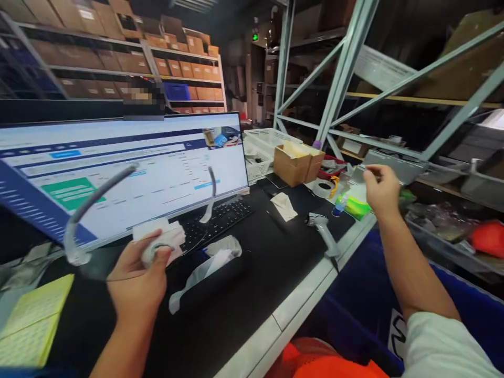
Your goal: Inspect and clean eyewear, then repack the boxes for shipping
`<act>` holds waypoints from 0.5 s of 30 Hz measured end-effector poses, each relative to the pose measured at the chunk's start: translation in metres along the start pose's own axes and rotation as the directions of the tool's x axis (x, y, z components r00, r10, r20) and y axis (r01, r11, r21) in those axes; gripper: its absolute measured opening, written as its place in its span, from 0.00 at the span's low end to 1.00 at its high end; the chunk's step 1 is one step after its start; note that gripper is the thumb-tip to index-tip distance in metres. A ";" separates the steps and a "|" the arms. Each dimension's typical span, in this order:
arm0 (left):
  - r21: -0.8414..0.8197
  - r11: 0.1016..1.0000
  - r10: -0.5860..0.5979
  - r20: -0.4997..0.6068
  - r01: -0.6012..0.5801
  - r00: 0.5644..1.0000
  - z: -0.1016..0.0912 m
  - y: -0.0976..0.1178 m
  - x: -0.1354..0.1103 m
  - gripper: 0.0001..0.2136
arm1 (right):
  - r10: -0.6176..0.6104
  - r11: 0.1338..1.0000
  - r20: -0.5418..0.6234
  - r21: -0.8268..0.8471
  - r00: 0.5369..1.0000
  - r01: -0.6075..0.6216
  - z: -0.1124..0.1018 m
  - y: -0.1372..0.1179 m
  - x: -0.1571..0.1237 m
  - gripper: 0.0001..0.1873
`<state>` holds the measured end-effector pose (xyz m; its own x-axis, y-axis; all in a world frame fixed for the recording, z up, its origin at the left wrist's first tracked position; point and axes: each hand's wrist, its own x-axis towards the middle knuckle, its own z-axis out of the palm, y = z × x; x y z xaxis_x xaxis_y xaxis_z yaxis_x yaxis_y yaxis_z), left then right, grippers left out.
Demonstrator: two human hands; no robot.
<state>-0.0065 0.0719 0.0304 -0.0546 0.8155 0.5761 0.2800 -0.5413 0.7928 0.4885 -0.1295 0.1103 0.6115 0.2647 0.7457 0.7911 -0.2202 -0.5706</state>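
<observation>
In the head view my left hand (pixel 137 278) is closed around a crumpled white tissue (pixel 177 236) and what looks like a pair of thin-rimmed glasses (pixel 98 197). The glasses' grey-tipped arms point away from me, in front of the monitor. My thumb presses the tissue against a round part. Over the right end of the desk, my right hand (pixel 381 191) is raised, its fingers loosely curled and thumb apart, with nothing visible in it. A crumpled translucent white strip (pixel 208 268) lies on the black mat. A barcode scanner (pixel 325 233) rests near the desk edge.
The monitor (pixel 177 157) and keyboard (pixel 220 220) stand behind my left hand. Toward the back right are a cardboard box (pixel 293 165), a white basket (pixel 258 163) and a tape roll (pixel 325 187). Yellow bubble packaging (pixel 37 325) lies at left; a blue bin (pixel 354 294) stands beside the desk.
</observation>
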 end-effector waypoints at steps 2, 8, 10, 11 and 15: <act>-0.008 1.000 0.006 -0.026 -0.006 1.000 0.000 0.003 0.000 0.18 | 0.177 0.962 0.154 -0.235 0.972 -0.138 0.006 0.053 0.003 0.16; -0.015 0.999 -0.036 0.003 0.036 0.999 0.001 0.005 -0.002 0.19 | 0.302 0.937 0.342 -0.279 0.890 -0.211 0.043 0.116 -0.035 0.35; -0.031 0.999 -0.014 0.036 0.015 0.999 0.003 0.004 -0.003 0.20 | 0.306 0.939 0.376 -0.272 0.875 -0.212 0.054 0.120 -0.046 0.38; -0.029 1.000 -0.002 0.052 0.004 0.999 0.004 0.005 -0.003 0.20 | 0.310 0.939 0.388 -0.268 0.868 -0.215 0.057 0.120 -0.050 0.39; -0.002 1.000 0.021 0.083 -0.021 0.996 0.007 0.012 -0.010 0.25 | 0.288 0.952 0.420 -0.226 0.861 -0.208 0.055 0.106 -0.054 0.41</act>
<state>0.0040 0.0581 0.0328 0.0308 0.8181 0.5743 0.2789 -0.5587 0.7810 0.5407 -0.1153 -0.0095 0.7596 0.5584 0.3336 0.6229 -0.4769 -0.6201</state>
